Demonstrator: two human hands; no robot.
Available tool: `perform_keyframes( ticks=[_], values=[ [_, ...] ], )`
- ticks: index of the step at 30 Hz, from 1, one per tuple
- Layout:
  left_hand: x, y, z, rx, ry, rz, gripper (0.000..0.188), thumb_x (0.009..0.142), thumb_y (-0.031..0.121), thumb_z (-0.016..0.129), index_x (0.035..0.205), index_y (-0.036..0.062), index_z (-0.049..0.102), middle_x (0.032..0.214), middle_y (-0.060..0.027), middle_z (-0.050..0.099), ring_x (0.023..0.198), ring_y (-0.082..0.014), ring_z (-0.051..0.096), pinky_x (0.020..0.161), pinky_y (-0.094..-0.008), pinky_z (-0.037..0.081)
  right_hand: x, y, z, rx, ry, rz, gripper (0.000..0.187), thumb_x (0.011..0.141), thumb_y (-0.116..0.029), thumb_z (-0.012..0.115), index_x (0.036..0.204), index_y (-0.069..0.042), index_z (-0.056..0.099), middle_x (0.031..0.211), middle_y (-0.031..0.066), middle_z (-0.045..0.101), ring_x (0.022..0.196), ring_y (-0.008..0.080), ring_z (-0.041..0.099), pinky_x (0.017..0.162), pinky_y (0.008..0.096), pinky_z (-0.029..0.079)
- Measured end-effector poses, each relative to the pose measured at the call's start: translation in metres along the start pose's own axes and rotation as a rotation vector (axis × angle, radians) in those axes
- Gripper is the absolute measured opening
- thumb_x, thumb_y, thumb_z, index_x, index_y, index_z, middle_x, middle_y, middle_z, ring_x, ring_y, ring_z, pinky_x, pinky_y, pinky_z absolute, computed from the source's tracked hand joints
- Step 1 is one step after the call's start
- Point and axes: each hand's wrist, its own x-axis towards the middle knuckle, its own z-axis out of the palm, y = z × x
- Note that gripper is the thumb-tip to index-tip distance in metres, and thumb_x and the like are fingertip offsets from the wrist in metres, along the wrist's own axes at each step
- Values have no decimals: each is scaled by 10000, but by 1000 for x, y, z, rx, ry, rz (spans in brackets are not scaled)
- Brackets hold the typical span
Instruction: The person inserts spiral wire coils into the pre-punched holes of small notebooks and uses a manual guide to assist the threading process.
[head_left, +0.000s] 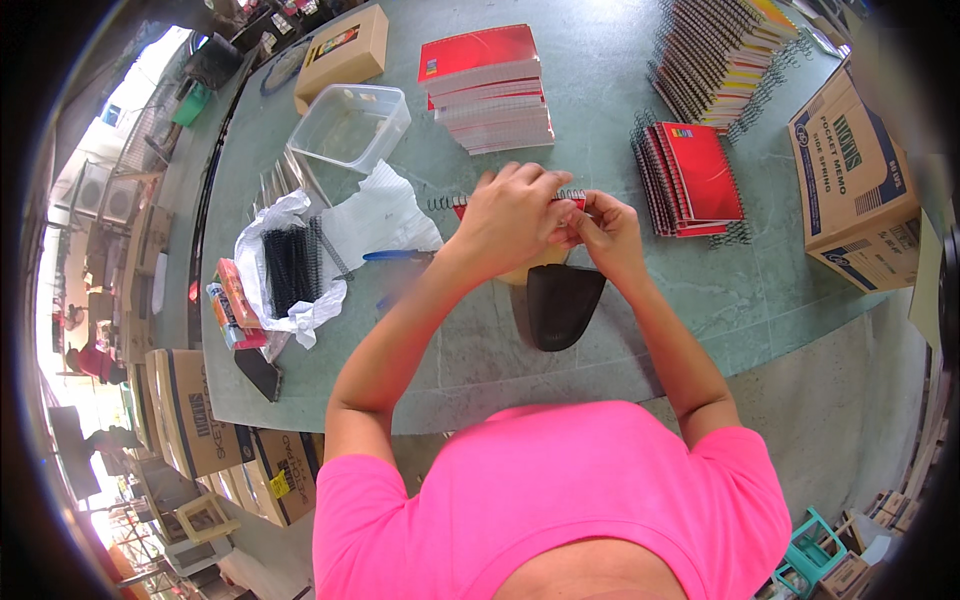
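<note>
Both of my hands are closed around a small red notebook [460, 211] at the middle of the table. A dark spiral coil [438, 204] runs along its far edge and sticks out past its left end. My left hand [512, 215] lies over the notebook and hides most of it. The fingertips of my right hand [608, 235] pinch at its right end, by the coil; the exact grip is partly hidden. Just nearer than my hands, a black rounded pad [562, 308] rests on the table. Left of my left wrist lies a blue pen-like tool [395, 255].
A stack of red-covered pads [480, 60] stands beyond my hands. Coil-bound red notebooks [700, 175] and a taller bound stack [715, 60] are at right, beside a carton [850, 180]. Left are a clear plastic tub [350, 125], black coils [290, 270] in white paper and a brown box [345, 55].
</note>
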Motion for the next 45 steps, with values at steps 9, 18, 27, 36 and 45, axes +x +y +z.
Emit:
perform_keyframes(
  ticks=[9,18,27,36,45],
  values=[
    [9,4,8,-165,-46,36,172,785,120,584,904,0,620,845,-146,614,857,-309,562,767,-387,463,-2,4,-4,-223,37,-35,138,844,-34,570,931,51,636,737,46,660,666,68,622,607,213,513],
    [7,5,17,-172,12,49,78,743,52,577,795,-2,556,763,-128,526,767,-315,522,686,-396,452,-4,-8,-4,-513,47,36,182,783,-90,620,934,11,633,737,97,647,634,115,626,575,257,496],
    [-7,23,11,-223,21,14,147,688,-7,610,810,0,530,777,-132,498,751,-307,506,672,-388,439,-14,-24,6,-656,-77,-151,190,752,-82,604,906,29,597,706,175,573,569,206,519,559,296,433],
    [-14,21,-4,-158,38,65,129,730,31,614,857,23,596,845,-120,562,855,-302,533,729,-372,444,-17,-21,6,-660,-88,-110,114,827,-65,576,875,34,605,637,0,572,639,13,430,543,237,392],
    [-2,38,-27,13,429,120,376,729,158,725,1078,94,601,1129,-139,508,1019,-311,489,852,-377,412,-12,-116,-61,-891,310,-673,396,773,38,559,1146,-85,607,1093,140,626,1041,277,593,850,342,458]
  ],
)
